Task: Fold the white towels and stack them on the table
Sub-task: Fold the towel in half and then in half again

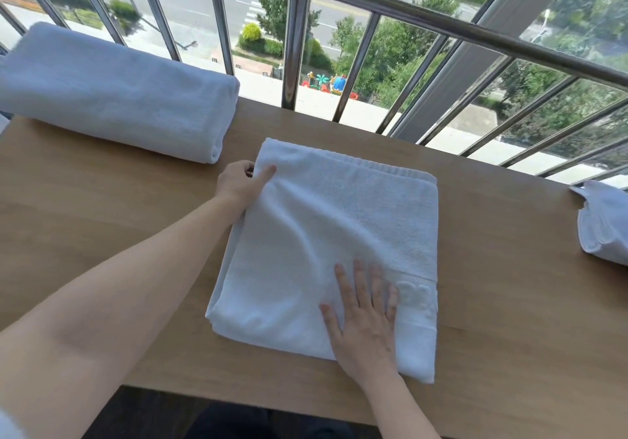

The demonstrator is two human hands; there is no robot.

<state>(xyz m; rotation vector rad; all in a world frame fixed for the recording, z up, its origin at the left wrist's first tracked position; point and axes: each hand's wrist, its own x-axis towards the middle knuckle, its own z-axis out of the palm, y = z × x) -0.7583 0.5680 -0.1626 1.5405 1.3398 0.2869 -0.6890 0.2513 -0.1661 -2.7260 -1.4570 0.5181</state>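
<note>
Left hand pinches the towel edge at 10 o'clock; right hand presses flat, fingers spread, at 5 o'clock.

Centre towel: white terry cloth, nubby matt pile, flat woven band near edge. Folded towel stack: same soft matt cloth, faint ribbing. Table: light wood-grain top, smooth, low sheen. Railing: polished metal bars, glossy.

A folded towel lies in the middle of the table. A bigger folded towel lies behind it on the left. Another towel lies at the right edge.
</note>
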